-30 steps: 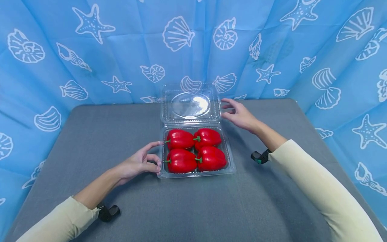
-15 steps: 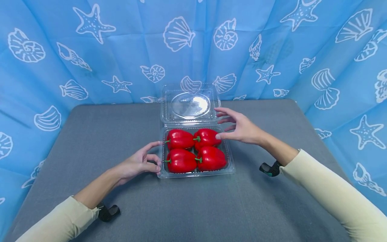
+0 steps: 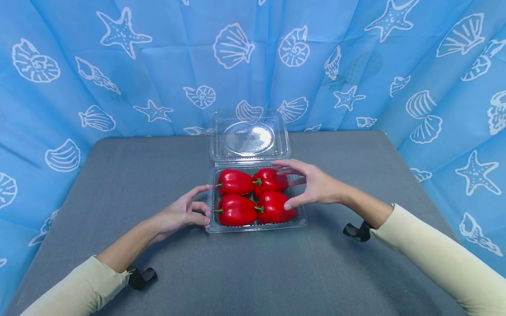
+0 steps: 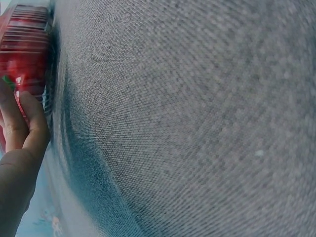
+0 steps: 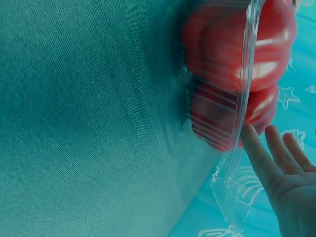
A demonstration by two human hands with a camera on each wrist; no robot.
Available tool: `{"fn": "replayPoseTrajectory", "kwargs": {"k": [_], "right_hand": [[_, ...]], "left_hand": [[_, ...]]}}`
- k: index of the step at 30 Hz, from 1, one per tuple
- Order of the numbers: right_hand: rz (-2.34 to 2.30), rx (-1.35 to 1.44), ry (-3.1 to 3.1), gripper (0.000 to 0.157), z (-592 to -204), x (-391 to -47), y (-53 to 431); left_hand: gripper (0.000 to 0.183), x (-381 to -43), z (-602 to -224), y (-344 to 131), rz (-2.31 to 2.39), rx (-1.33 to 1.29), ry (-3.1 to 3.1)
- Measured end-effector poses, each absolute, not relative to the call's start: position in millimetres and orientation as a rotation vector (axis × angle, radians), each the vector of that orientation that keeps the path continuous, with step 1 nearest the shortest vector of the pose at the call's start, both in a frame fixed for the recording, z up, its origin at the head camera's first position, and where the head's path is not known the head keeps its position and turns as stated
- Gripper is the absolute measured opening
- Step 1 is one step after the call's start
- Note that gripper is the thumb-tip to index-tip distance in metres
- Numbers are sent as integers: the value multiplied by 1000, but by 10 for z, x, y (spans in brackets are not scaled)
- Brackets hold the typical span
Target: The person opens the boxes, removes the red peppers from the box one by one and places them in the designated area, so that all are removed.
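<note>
A clear plastic clamshell container [image 3: 300, 223] lies on the table with its transparent lid [image 3: 250, 137] folded back behind it. Several red bell peppers fill the base in two rows, among them a front left pepper [image 3: 237, 210] and a front right pepper [image 3: 274, 207], with green stems pointing left. My left hand [image 3: 183, 215] holds the container's left rim, thumb at the front corner and index finger farther back. Over the right-hand peppers my right hand [image 3: 314, 184] is spread, its thumb overlapping the front right pepper and its fingers above the back right pepper [image 3: 270, 179].
The grey cloth-covered table [image 3: 253, 272] extends around the container. Behind it and at both sides hangs a blue curtain [image 3: 166, 66] printed with white shells and starfish. A black strap [image 3: 357, 231] shows at the right wrist, another strap [image 3: 142, 278] at the left.
My right hand has moved from beside the raised lid toward me, and now spreads over the right-hand peppers. My left hand, container and peppers have stayed in place.
</note>
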State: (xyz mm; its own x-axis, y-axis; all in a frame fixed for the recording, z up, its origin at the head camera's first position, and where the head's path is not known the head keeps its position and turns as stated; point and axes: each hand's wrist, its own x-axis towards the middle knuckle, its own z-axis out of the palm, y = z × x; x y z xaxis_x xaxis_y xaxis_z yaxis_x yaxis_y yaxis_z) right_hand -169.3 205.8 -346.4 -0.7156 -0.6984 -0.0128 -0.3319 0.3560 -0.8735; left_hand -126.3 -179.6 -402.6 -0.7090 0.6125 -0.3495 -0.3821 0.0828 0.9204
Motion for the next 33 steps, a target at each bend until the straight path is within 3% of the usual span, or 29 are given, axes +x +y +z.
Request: {"fn": "replayPoseTrajectory", "kwargs": {"k": [22, 33], "right_hand": [[-1193, -997, 2310, 83, -3575, -1558, 1965], [-1097, -1048, 2358, 68, -3615, -1531, 1935]], "left_hand": [[84, -1264, -4060, -1788, 1725, 266, 1644], [83, -1262, -4050, -1787, 1723, 254, 1641]]}}
